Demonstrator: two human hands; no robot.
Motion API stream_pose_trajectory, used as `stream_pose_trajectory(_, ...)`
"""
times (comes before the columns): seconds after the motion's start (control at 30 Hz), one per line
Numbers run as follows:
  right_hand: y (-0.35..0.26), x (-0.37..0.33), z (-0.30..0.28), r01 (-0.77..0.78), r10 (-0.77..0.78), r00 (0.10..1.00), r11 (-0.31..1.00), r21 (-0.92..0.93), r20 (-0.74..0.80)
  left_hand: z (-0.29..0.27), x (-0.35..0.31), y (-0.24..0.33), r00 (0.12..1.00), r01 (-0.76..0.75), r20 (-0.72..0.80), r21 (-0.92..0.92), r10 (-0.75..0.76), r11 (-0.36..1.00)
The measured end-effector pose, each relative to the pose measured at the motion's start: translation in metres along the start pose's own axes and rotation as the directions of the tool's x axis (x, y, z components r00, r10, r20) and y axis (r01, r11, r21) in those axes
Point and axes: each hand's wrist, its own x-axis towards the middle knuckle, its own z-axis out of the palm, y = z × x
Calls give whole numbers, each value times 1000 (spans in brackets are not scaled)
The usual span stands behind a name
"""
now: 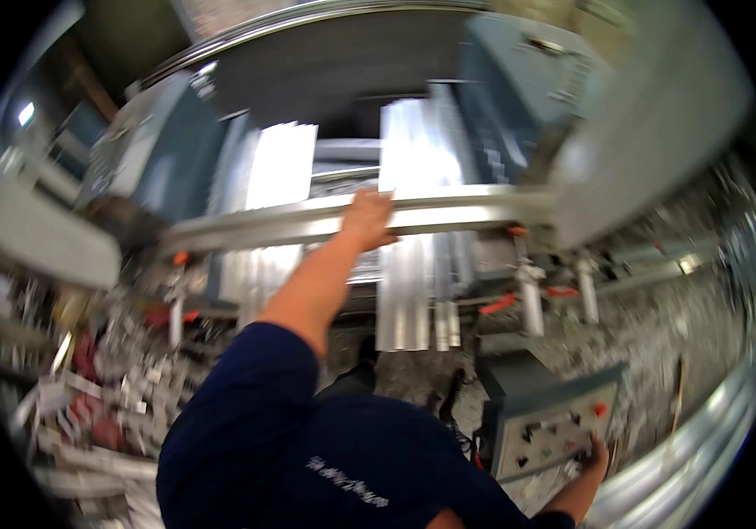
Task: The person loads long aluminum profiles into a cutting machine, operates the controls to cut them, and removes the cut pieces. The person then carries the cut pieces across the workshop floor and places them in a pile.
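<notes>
A long silvery aluminium profile (466, 212) lies crosswise in front of me between two blue-grey machine housings. My left hand (367, 220) is closed over the middle of it, with the arm stretched forward. At the lower right, my right hand (596, 458) is at the right edge of a control panel (537, 445) with knobs and a red button (601, 410). Its fingers are partly hidden and blurred, so what they press or hold cannot be made out. Flat stacks of ribbed metal strips (406, 300) run beneath the profile.
Blue-grey machine housings (519, 70) with large pale guards (651, 132) flank the profile. Upright cylinders with orange tops (529, 300) stand near its ends. Metal offcuts (131, 392) litter the floor at left. Long metal bars (686, 467) lie at lower right.
</notes>
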Motion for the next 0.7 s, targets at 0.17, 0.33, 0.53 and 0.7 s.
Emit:
stream_pose_trajectory(0.17, 20, 5, -46, -241, 239, 970, 951, -192, -36, 3, 15, 10, 997, -56, -53, -11, 56, 998)
stream_pose_trajectory(0.33, -20, -45, -10, -213, 192, 973, 961, -178, -127, 11, 4, 1, 996, -24, -88, 24, 26, 999)
stream_pose_trajectory(0.53, -8, -39, -12, -196, 172, 976, 959, -206, -131, 8, 12, 5, 998, -31, -57, 20, 32, 999)
stream_pose_trajectory(0.7, -11, -4, -22, -251, 235, 967, 942, -222, -96, 4, 6, 2, 1000, -6, -27, 66, 8, 998)
